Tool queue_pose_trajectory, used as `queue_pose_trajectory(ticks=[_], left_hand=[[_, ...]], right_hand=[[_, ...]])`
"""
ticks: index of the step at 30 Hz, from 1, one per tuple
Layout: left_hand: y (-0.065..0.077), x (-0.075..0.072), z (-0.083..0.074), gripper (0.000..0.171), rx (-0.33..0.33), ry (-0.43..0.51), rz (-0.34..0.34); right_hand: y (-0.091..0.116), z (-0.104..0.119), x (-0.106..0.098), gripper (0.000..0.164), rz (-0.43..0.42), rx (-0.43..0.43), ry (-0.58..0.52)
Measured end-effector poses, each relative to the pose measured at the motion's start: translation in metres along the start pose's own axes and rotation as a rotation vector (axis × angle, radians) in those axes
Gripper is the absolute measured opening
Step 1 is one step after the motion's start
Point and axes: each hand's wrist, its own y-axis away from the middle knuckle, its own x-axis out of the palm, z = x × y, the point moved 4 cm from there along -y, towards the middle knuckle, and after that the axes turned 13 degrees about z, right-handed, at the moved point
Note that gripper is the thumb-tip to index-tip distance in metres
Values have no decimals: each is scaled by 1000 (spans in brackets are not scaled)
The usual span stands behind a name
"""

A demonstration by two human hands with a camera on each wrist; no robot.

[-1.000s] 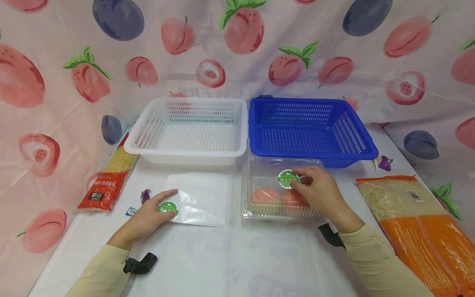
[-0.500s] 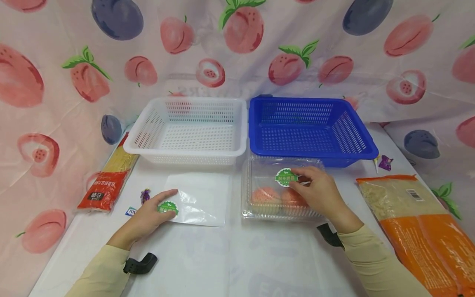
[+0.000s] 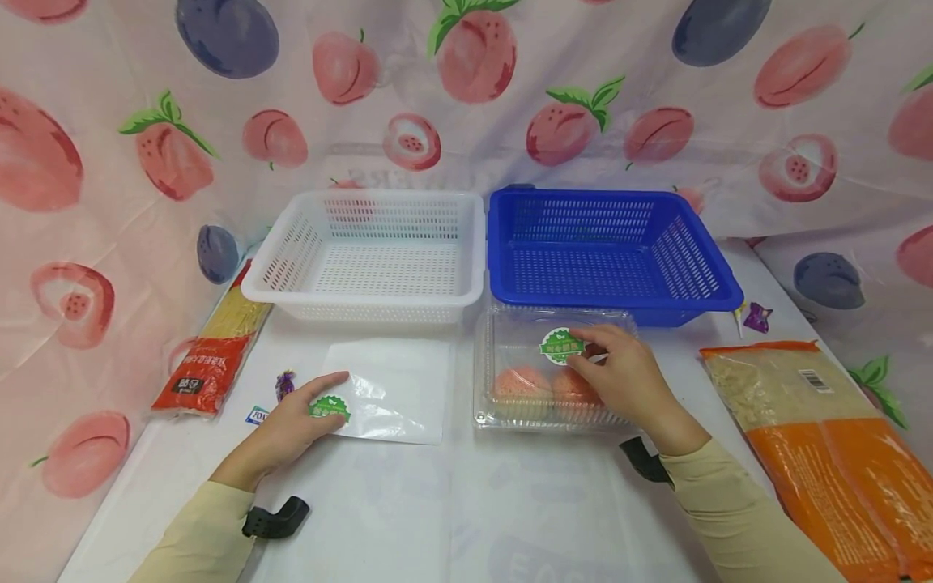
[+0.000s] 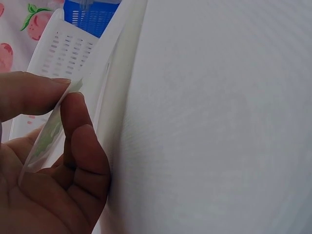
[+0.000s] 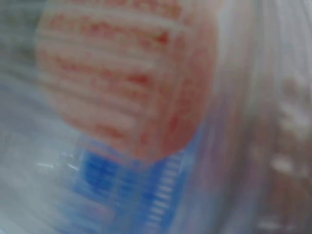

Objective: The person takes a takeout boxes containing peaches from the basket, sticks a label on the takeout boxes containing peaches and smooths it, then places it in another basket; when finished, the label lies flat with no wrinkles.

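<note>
My left hand point(image 3: 295, 421) pinches a round green sticker point(image 3: 330, 409) between thumb and fingers, over the left part of a glossy white sheet point(image 3: 401, 389). In the left wrist view the sticker point(image 4: 46, 136) shows edge-on in that pinch. My right hand point(image 3: 630, 380) pinches a round green-and-white sticker point(image 3: 561, 346) by its right edge, above the lid of a clear plastic clamshell box point(image 3: 510, 332). Inside the box are orange-topped cakes point(image 3: 522, 385). Whether the sticker touches the lid, I cannot tell. The right wrist view is blurred, with a cake point(image 5: 131, 83) seen through the plastic.
Behind stand a white basket point(image 3: 364, 304) and a blue basket point(image 3: 612, 295). A red-and-yellow packet of noodles point(image 3: 211, 348) lies left, near a purple-wrapped candy point(image 3: 285, 385) and a small blue-white packet point(image 3: 258, 415). A large orange bag point(image 3: 816, 437) and another purple candy point(image 3: 758, 317) lie right.
My right hand has shifted slightly left and up with its sticker, whose print has turned more level. The left hand stays in place.
</note>
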Motion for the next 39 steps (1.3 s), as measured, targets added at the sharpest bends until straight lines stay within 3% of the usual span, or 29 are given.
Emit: queue_pose_trajectory(ticks=[16, 39], left_hand=[[-1, 0, 0, 69, -3, 8, 7], [-4, 0, 2, 69, 3, 11, 13]], right_hand=[[-1, 0, 1, 37, 22, 2, 21], [-4, 5, 5, 40, 15, -7, 167]])
